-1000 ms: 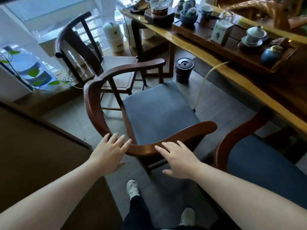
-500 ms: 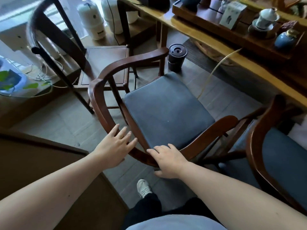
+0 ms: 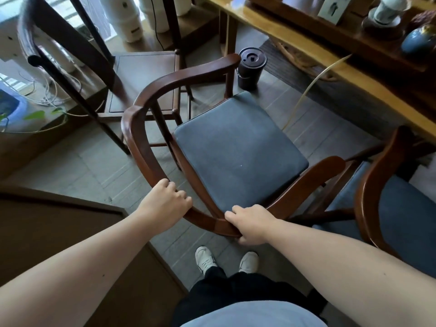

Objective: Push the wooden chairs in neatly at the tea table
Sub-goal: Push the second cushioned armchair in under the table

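A wooden armchair [image 3: 141,147] with a curved back rail and a grey-blue seat cushion stands in front of me, turned at an angle to the tea table [image 3: 295,41]. My left hand [image 3: 165,201] is closed around the left part of the back rail. My right hand [image 3: 252,223] grips the rail's middle, fingers wrapped over the top. A second armchair [image 3: 368,194] with a blue cushion sits at the right, close against the table. A darker wooden chair [image 3: 144,79] with a bare seat stands further back on the left.
A small dark lidded bucket [image 3: 251,67] stands on the floor past the armchair, with a pale hose [image 3: 304,97] running up to the table. Tea ware sits on the tabletop. A brown cabinet [image 3: 59,232] is at my left. White cables lie at far left.
Both hands went from resting flat with spread fingers near the back rail to closing around it. The view has moved closer and tilted further down over the chair.
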`<state>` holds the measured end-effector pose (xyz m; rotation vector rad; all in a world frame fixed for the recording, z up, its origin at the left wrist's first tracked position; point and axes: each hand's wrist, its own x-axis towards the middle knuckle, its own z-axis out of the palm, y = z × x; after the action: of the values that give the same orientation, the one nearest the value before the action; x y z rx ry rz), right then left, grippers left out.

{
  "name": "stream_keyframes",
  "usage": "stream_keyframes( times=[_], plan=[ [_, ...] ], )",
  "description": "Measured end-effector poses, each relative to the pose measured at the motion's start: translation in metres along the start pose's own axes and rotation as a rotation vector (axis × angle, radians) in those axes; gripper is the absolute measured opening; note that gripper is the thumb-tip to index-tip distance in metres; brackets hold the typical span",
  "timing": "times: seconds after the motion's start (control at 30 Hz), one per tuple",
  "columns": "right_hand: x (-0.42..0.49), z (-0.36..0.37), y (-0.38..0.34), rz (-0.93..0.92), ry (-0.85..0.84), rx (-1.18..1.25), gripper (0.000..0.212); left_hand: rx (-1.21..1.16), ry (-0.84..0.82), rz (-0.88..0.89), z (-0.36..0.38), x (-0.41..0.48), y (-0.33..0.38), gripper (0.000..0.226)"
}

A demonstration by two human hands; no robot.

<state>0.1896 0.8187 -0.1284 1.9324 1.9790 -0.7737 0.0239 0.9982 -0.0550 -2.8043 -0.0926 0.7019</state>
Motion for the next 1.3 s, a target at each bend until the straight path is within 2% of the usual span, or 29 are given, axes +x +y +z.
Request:
stream_keyframes(
  times=[0.3,0.43,0.57,0.73,0.9,1.07,1.17,1.3],
  plan=[
    [-0.064,-0.005,0.077,0.066,-0.188,0.0,0.047,-0.054,-0.034,0.037,-0.055,0.05,0.076,0.02],
    [-0.085,-0.005,0.106,0.11,-0.193,-0.011,0.043,-0.09,0.009,0.052,-0.068,0.067,0.09,0.017],
    [-0.095,-0.003,0.107,0.161,-0.158,-0.012,0.038,-0.109,0.063,0.13,-0.069,0.071,0.074,0.018],
    [-0.093,-0.008,0.073,0.211,0.031,0.24,0.05,-0.186,0.162,0.227,-0.053,0.066,0.029,0.03],
    [-0.064,-0.02,0.015,0.257,0.275,0.509,0.052,-0.24,0.316,0.319,-0.023,0.065,-0.036,0.029],
    [-0.013,-0.045,-0.024,0.407,0.457,0.604,0.049,-0.247,0.345,0.413,0.001,0.081,-0.102,0.036],
    [-0.002,-0.052,-0.036,0.491,0.503,0.629,0.044,-0.264,0.39,0.48,0.009,0.088,-0.123,0.032],
    [0.004,-0.051,-0.057,0.704,0.597,0.567,0.039,-0.354,0.407,0.565,0.019,0.101,-0.146,0.03]
  ],
)
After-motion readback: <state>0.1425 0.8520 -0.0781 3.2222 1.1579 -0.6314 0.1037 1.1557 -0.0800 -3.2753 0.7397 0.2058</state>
